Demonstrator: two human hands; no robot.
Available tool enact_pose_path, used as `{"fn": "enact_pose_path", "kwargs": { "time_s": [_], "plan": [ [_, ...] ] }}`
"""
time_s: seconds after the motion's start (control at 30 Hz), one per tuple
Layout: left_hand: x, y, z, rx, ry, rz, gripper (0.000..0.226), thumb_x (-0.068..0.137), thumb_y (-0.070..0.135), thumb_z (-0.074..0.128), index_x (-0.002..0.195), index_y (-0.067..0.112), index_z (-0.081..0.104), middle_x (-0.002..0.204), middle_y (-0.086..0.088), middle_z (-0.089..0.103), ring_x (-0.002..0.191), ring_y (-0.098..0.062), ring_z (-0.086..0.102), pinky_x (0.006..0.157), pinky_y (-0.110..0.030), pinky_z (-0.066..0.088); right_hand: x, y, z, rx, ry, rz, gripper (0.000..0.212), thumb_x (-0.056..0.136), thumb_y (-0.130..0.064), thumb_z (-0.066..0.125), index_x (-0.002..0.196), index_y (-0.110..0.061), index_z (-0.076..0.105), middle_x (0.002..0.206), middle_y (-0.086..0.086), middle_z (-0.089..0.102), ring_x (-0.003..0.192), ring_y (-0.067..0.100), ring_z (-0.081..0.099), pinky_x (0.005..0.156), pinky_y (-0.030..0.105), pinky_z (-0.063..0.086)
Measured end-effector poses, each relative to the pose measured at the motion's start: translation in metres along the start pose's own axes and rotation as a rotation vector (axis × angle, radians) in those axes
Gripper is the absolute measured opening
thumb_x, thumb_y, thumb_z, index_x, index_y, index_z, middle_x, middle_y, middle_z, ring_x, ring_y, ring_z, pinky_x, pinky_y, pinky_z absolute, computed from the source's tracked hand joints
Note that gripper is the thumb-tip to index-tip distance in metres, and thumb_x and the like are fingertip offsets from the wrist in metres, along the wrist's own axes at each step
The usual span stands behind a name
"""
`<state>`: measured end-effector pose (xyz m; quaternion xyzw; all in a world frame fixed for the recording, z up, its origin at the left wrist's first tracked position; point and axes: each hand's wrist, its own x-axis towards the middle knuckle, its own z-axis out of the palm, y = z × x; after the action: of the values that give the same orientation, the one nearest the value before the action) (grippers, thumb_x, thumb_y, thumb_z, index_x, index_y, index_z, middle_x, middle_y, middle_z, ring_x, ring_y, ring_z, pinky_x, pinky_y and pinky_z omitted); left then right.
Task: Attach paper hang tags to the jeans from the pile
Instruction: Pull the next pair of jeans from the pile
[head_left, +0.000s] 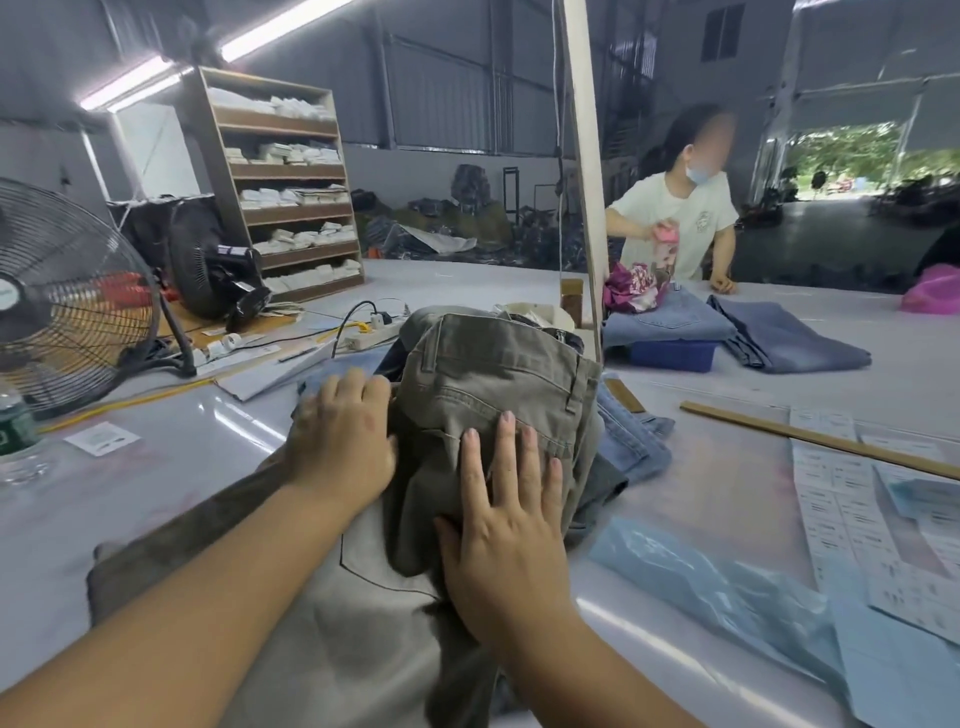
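While the right hand (506, 525) lies flat with straight, spread fingers on the khaki jeans (483, 395), the left hand (340, 436) presses their left edge, its fingertips hidden. These jeans top the pile (631, 441) in the middle of the table (727, 483). The cloth looks heavy, soft and not slippery; the waistband seems the best hold. Open room lies left; printed sheets (836, 493) and a wooden ruler (810, 439) crowd the right.
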<state>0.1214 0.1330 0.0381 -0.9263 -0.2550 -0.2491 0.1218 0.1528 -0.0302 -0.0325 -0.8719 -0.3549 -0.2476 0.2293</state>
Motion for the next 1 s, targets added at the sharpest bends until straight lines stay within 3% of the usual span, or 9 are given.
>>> {"fn": "enact_pose_path", "kwargs": {
  "time_s": [0.1,0.2,0.3,0.43,0.53,0.6,0.77,0.9,1.0],
  "plan": [
    [-0.006,0.001,0.007,0.025,-0.167,-0.11,0.046,0.09,0.057,0.052,0.115,0.02,0.053,0.117,-0.007,0.06,0.11,-0.027,0.057,0.087,-0.039,0.046,0.002,0.001,0.004,0.026,-0.062,-0.003,0.075,0.088,-0.047,0.032,0.156,-0.017,0.02,0.162,0.018,0.002,0.149,0.039,-0.003,0.119,0.057,0.006],
    [-0.007,0.004,0.012,-0.122,-0.259,-0.087,0.021,0.095,0.039,0.047,0.108,0.024,0.053,0.11,-0.008,0.065,0.1,-0.03,0.062,0.074,-0.036,0.048,0.006,0.002,0.011,0.062,-0.084,-0.022,0.076,0.094,-0.047,0.028,0.156,-0.024,-0.009,0.155,0.009,-0.034,0.139,0.03,-0.04,0.114,0.048,-0.023],
    [-0.001,-0.011,0.009,-0.328,-0.22,-0.06,0.015,0.099,0.028,0.045,0.092,0.019,0.055,0.098,-0.016,0.066,0.092,-0.037,0.062,0.071,-0.038,0.046,0.009,0.001,0.01,0.065,-0.072,-0.015,0.079,0.094,-0.049,0.026,0.153,-0.025,-0.018,0.15,0.006,-0.043,0.134,0.026,-0.047,0.11,0.046,-0.031],
    [0.028,-0.048,-0.017,-0.41,0.146,-0.232,0.025,0.1,0.032,0.05,0.081,0.016,0.047,0.092,-0.027,0.063,0.083,-0.043,0.058,0.066,-0.038,0.036,0.026,-0.001,0.01,0.046,-0.049,-0.007,0.077,0.095,-0.052,0.024,0.155,-0.024,-0.015,0.154,0.007,-0.037,0.14,0.026,-0.041,0.11,0.047,-0.032],
    [0.028,-0.039,-0.014,-0.283,0.152,-0.223,0.016,0.097,0.027,0.054,0.101,0.012,0.055,0.11,-0.023,0.058,0.098,-0.04,0.052,0.079,-0.047,0.042,0.033,-0.002,0.019,-0.02,-0.128,-0.009,0.079,0.095,-0.055,0.025,0.156,-0.021,-0.011,0.158,0.012,-0.03,0.144,0.03,-0.034,0.109,0.05,-0.031],
    [0.01,-0.02,-0.002,-0.258,0.185,-0.12,0.032,0.094,0.027,0.052,0.118,0.006,0.057,0.12,-0.024,0.055,0.11,-0.043,0.05,0.091,-0.053,0.042,0.032,0.0,0.024,-0.043,-0.153,-0.003,0.079,0.093,-0.056,0.027,0.157,-0.02,-0.003,0.161,0.014,-0.024,0.147,0.031,-0.027,0.111,0.051,-0.026],
    [-0.03,0.0,0.043,-0.249,-0.122,0.013,0.1,0.078,0.072,0.006,0.156,0.012,0.022,0.161,-0.014,0.024,0.148,-0.031,0.021,0.12,-0.045,0.015,0.03,0.01,0.03,-0.058,-0.177,-0.041,0.079,0.091,-0.059,0.026,0.158,-0.022,0.004,0.162,0.01,-0.022,0.148,0.027,-0.025,0.115,0.05,-0.021],
    [-0.025,-0.006,0.061,-0.165,-0.168,-0.017,0.087,0.092,0.068,0.021,0.158,0.014,0.003,0.166,-0.01,0.006,0.152,-0.025,0.007,0.123,-0.041,0.009,0.036,0.003,0.026,-0.053,-0.236,-0.029,0.075,0.091,-0.055,0.034,0.156,-0.022,0.016,0.164,0.011,-0.016,0.149,0.029,-0.02,0.117,0.054,-0.015],
    [-0.026,0.0,0.051,-0.071,-0.242,-0.006,0.082,0.098,0.06,0.021,0.155,0.013,-0.015,0.165,-0.01,-0.011,0.152,-0.025,-0.005,0.123,-0.042,0.006,0.045,-0.008,0.01,-0.008,-0.082,-0.05,0.062,0.082,-0.045,0.045,0.136,-0.015,0.043,0.159,0.019,0.021,0.147,0.038,0.013,0.117,0.063,0.003]
  ]
}}
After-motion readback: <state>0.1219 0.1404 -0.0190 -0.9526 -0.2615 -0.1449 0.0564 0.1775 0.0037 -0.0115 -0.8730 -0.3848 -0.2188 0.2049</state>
